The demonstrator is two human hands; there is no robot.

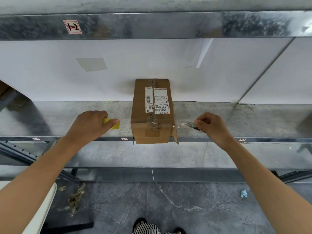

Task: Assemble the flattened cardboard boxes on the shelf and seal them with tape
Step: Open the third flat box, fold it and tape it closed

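Hands flank the cardboard box (pixel 152 114) on the shelf (pixel 67 119), left hand (pixel 87 125) fingers clamped round a yellow block (pixel 112 124), right hand (pixel 212 127) fingers pinching a dark tool (pixel 194 126).

A galvanised metal shelf (pixel 67 119) stands before a white wall (pixel 50 73); below the shelf, dark marbled floor tiles (pixel 185 208) show.

The brown cardboard box (pixel 141 105) stands assembled on the metal shelf (pixel 55 119), its long side running away from the viewer and its near end jutting past the shelf's front edge. A white shipping label (pixel 157 101), split along the centre seam, sits on top. Clear tape (pixel 154 128) covers that seam and crosses the near end, where small flaps (pixel 176 137) stick out at the lower corners.
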